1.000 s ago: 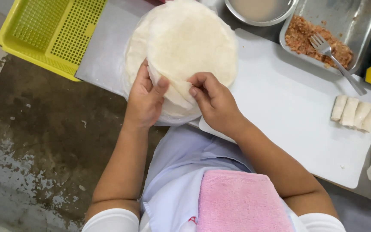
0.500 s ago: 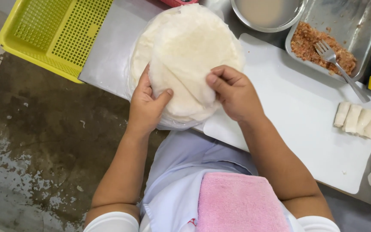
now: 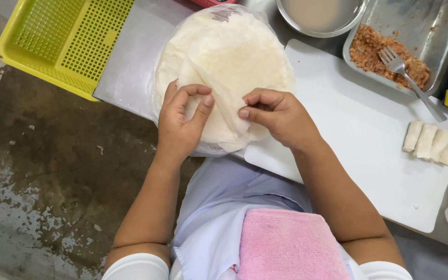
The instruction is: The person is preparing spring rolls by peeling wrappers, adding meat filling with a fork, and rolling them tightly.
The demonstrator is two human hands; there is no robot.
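pinching one thin wrapper sheet [image 3: 219, 98], both hands' grip: left hand [image 3: 180, 124], right hand [image 3: 278, 116]

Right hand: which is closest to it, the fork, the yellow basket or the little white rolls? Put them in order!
From the right hand in the head view:
1. The fork, up to its right, lying in the metal tray with the filling.
2. The little white rolls, right of it on the white cutting board, only slightly farther than the fork.
3. The yellow basket, far off to the upper left.

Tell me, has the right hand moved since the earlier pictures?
Yes. The right hand has slid rightward, toward the white board, peeling a wrapper off the stack.
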